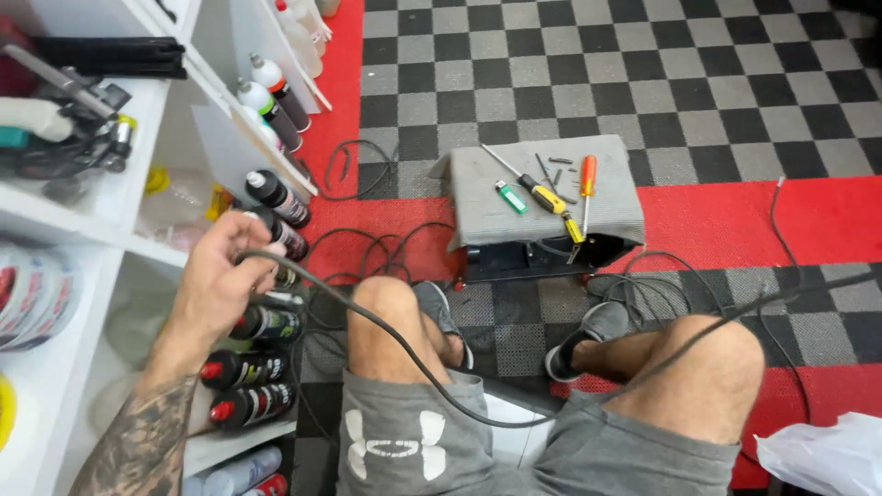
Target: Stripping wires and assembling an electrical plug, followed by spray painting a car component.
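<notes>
My left hand is raised beside the white shelf unit, fingers closed on a black cable. The cable droops from the hand across my lap, over both bare knees, and runs off to the right. My right hand is out of view. I sit low, with grey shorts and grey shoes visible. In front of my feet stands a black box topped with a grey cloth. On the cloth lie a yellow-handled screwdriver, an orange-handled screwdriver, a green lighter and several small screws.
White shelves at the left hold black spray bottles with red caps, more bottles, tape rolls and a power tool. Loose black wires lie on the red and grey checkered floor. A white plastic bag sits at the lower right.
</notes>
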